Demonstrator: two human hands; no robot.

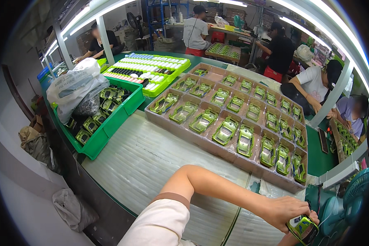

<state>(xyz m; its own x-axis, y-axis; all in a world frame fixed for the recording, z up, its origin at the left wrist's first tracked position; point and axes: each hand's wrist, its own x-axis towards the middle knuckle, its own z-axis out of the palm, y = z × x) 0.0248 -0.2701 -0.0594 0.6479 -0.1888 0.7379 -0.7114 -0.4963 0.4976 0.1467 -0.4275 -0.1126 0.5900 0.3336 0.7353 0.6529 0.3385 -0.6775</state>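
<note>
My left arm reaches across the bench to the lower right. There my left hand (289,210) is closed on a lime-green toy car body (300,225) with dark parts. Only some fingertips of my right hand (314,217) show, against the car body's far side; the rest is hidden behind it and by the picture's dark rim. Both hands hold the same piece. Just beyond them stands a divided tray (184,132), its compartments mostly holding single green car bodies (246,140).
A green bin (95,151) at left holds more car bodies and a plastic bag (76,84). Behind it sits a lime tray (151,91) of white, black and pink pieces. A teal fan (356,188) stands at right. Several people work farther back.
</note>
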